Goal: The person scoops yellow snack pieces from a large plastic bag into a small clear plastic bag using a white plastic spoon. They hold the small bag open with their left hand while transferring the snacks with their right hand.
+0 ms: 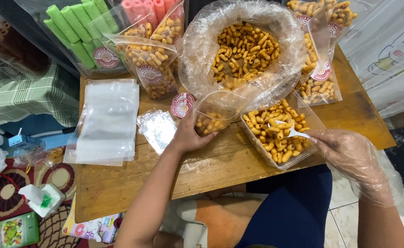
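The left hand grips a clear pouch mouth-up — tilted toward the tub so snacks drop in. The gloved right hand pinches a white spoon among them.

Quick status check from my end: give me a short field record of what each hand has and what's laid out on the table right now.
left hand: bare, holds a small clear pouch open, a few snack pieces inside
right hand: in a thin plastic glove, holds a white spoon
spoon: resting in the clear tub of golden snack pieces
bulk supply: large clear bag of the same snack
empty pouches: stacked at the table's left
filled pouches: standing at the back
surface: wooden table
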